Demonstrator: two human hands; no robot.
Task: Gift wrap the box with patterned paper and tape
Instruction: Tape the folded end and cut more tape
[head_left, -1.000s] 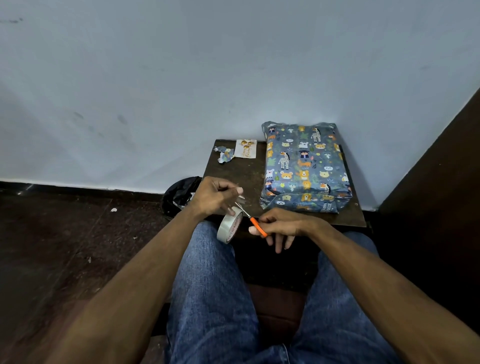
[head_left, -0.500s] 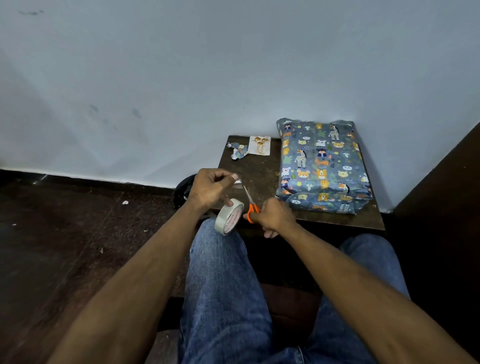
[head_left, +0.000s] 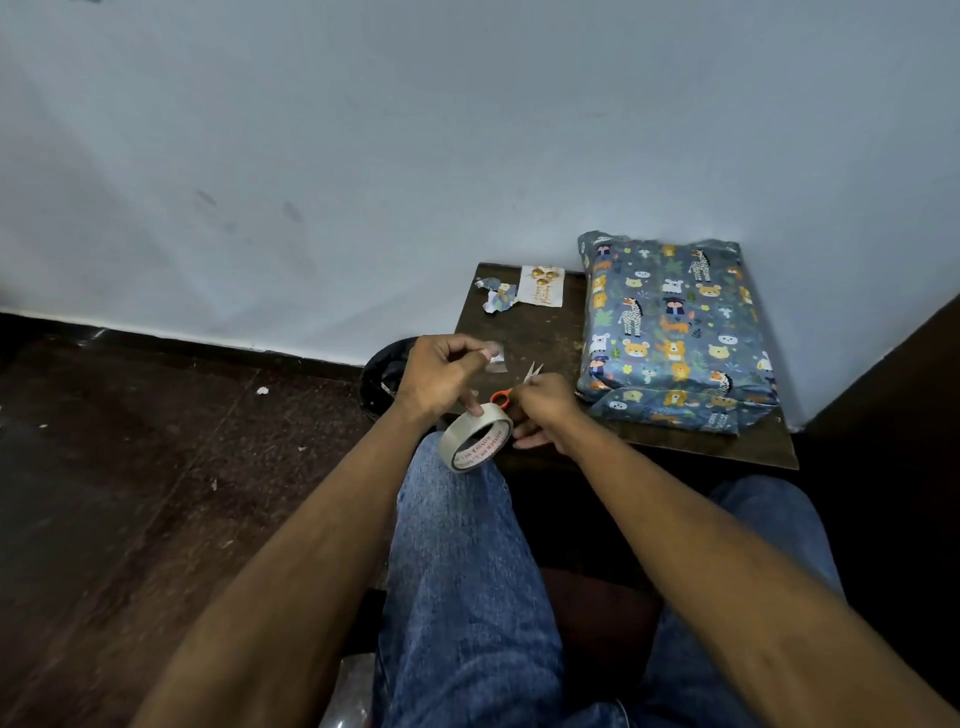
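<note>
Tape roll (head_left: 476, 437) hangs below the left hand (head_left: 441, 375), a lower finger hooked against its rim, while that hand's thumb and forefinger pinch a short clear strip of tape (head_left: 496, 359); right hand (head_left: 543, 408) is curled round small orange-handled scissors (head_left: 514, 389), blades slightly parted and pointing up; wrapped box (head_left: 675, 332), covered in blue animal-print paper, lies on the dark table (head_left: 540, 332) against the wall; a card (head_left: 542, 285) and paper scrap (head_left: 497, 299) sit at the table's far left corner.
</note>
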